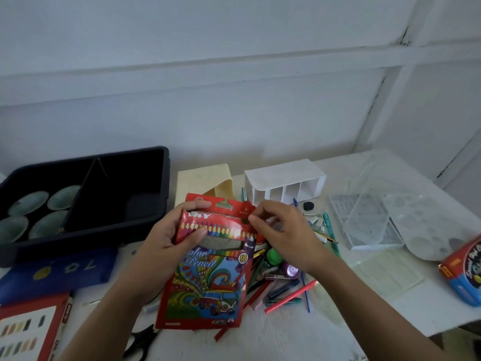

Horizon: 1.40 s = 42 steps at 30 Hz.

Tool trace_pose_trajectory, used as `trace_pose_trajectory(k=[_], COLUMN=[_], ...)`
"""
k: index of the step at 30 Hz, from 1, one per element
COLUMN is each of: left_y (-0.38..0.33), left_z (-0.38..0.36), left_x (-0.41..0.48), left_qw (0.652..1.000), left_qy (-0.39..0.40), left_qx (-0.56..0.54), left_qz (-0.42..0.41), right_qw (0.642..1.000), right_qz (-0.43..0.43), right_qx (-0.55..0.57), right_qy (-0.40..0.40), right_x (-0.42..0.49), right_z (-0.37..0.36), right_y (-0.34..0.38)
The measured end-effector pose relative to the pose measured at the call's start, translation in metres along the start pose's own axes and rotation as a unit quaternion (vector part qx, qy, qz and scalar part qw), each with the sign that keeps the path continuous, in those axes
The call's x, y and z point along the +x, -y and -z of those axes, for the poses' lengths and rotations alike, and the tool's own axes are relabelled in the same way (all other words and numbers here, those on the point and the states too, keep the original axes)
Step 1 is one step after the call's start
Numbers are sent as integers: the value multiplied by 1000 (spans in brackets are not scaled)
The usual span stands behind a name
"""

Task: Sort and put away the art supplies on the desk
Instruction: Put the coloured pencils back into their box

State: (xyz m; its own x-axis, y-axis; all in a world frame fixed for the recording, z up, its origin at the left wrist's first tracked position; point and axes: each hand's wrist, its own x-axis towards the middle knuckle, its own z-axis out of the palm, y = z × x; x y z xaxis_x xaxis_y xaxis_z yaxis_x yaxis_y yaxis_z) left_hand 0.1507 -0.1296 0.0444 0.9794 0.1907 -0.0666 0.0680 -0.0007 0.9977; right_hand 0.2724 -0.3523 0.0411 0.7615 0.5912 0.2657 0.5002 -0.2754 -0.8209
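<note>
**A:** Which step is the person on?

**B:** Opening the colour-pencil box (213, 277), by the look of it. The box is held up over the middle of the desk (286, 342), tilted, with its lower end close to the near edge. The left hand (166, 238) grips its upper part, thumb across the front and fingers wrapped behind. The right hand (286, 230) pinches the right corner of the top flap (244, 208) between thumb and forefinger.

**A:** And the pencils themselves?

**B:** The loose pencils (281, 287) lie in a heap with other small supplies, just right of the box and partly under it. The window in the box looks grey, so it is probably empty or nearly so.

**A:** What does the next move call for?

**B:** Likely lifting the flap clear while the left hand keeps the thin card from buckling. Then the pencils would go in by small bunches, all pointing one way.

**A:** Where might the rest go?

**B:** A white divided organiser (286, 183) stands at the far edge and a black tray (78, 243) by the far left corner. Both are candidates, though that is a guess.
</note>
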Motion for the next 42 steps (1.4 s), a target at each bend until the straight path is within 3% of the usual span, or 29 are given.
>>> trace_pose_trajectory(k=[5, 8, 12, 21, 27, 33, 36, 39, 42], left_y=[0, 4, 11, 24, 24, 19, 15, 7, -1], left_z=[7, 11, 13, 8, 8, 14, 19, 23, 28], left_x=[1, 0, 0, 0, -1, -6, -11, -17, -23], left_qw=[999, 999, 998, 996, 995, 994, 995, 997, 999], left_qy=[-22, -39, -51, -70, -86, -99, -85, -63, -49], left_qx=[-33, -36, -42, -40, -36, -44, -53, -36, 15], left_qz=[-5, -5, 8, 25, 24, 20, 15, 0, -11], right_qw=[999, 984, 920, 883, 908, 957, 986, 991, 989], right_qz=[7, 39, 52, 62, 42, 28, 15, 38, 66], right_qx=[-8, -150, -322, -403, -353, -257, -155, -126, -124], right_qy=[-39, 88, 218, 234, 220, 128, 63, 22, 50], right_x=[-25, -44, -64, -75, -73, -51, -35, -14, 7], right_z=[16, 23, 16, 8, 12, 19, 19, 15, 6], right_y=[-13, -27, -40, -47, -52, -43, -30, -11, 7])
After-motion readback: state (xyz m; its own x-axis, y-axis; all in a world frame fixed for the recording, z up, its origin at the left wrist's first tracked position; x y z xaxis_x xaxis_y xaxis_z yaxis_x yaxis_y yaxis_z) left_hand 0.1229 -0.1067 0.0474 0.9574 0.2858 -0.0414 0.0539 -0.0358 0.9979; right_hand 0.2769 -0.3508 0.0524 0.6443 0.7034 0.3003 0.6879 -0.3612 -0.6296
